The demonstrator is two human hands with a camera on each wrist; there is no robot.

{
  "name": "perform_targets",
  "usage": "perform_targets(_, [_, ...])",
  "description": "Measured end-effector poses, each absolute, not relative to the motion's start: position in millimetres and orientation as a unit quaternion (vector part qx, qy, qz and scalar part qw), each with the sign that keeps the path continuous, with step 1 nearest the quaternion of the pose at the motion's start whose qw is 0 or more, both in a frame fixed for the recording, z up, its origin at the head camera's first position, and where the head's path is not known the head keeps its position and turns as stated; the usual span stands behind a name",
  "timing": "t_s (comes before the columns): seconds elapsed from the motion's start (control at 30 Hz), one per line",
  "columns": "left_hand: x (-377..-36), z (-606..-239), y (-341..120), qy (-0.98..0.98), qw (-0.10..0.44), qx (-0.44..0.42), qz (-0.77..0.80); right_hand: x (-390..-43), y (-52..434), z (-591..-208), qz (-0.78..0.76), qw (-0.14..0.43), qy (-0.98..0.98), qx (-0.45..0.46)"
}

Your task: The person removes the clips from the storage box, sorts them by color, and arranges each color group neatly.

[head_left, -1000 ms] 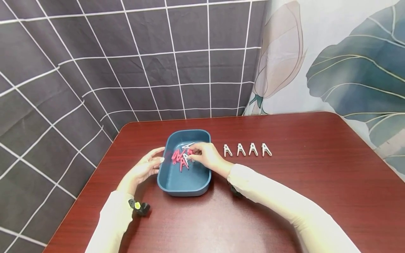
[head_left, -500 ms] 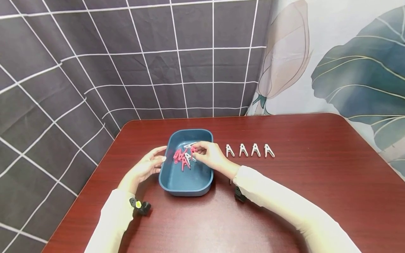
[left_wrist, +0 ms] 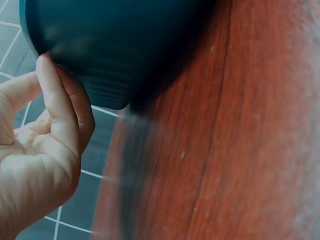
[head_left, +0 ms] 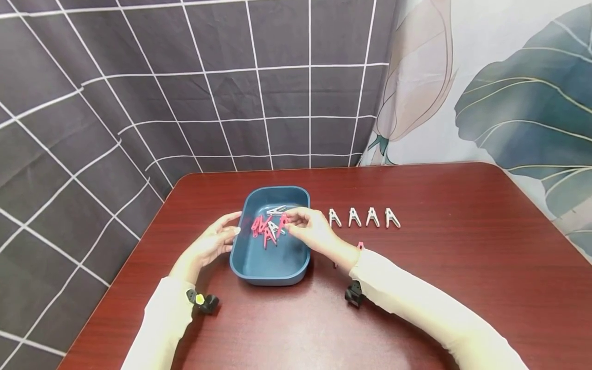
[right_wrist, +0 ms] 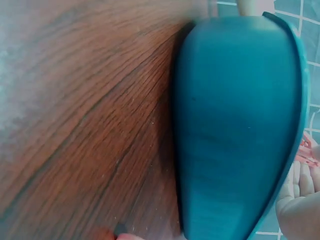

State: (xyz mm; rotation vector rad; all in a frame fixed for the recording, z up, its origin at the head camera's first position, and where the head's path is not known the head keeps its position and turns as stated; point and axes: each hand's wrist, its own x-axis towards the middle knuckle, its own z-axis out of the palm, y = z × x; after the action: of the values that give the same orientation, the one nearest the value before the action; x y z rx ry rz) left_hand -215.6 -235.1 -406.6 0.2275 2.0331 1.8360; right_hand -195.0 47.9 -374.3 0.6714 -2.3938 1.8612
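A blue rectangular bin [head_left: 270, 280] stands on the table, with several pink and white clothespins in a loose pile inside. My right hand [head_left: 314, 231] reaches over its right wall and pinches a pink clothespin [head_left: 281, 224] between thumb and fingertips. In the right wrist view, that pink clothespin [right_wrist: 306, 152] shows at the edge, beyond the bin's outer wall. My left hand [head_left: 215, 241] holds the bin's left side, thumb at the rim and fingers bent against the outer wall. Also inside the bin lie a white clothespin [head_left: 276, 210] and another pink clothespin [head_left: 269, 237].
Right of the bin, several white clothespins [head_left: 371, 217] stand in a row on the dark red table [head_left: 439, 236]. A pink clothespin [head_left: 361, 245] peeks out from behind the right forearm. A grey gridded cloth [head_left: 277, 92] hangs at the back.
My right hand has shifted slightly right, and the pinched pink clothespin now stands apart from the pile. A pink clothespin on the table has come into sight beside the right sleeve.
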Motion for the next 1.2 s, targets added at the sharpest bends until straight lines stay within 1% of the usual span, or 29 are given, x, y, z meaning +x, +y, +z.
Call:
perform_targets(0.23, [-215,-408,-236,0.712,0.194,0.091,0.669,-187,61,-369,0.628,0.007,-0.748,0.216])
perform_targets(0.43, [-215,-408,-236,0.707,0.194,0.089,0.674,-184,72,-368,0.635,0.017,-0.741,0.218])
perform_targets(0.9, [-214,-409,-235,0.699,0.198,0.097,0.68,-174,107,-361,0.621,0.012,-0.761,0.186])
perform_targets(1.1, [-215,-410,-234,0.7,0.198,0.087,0.68,-171,126,-363,0.618,-0.007,-0.771,0.157])
perform_targets(1.2, [-216,-409,-234,0.701,0.2,0.084,0.679,-170,135,-366,0.611,-0.007,-0.777,0.149])
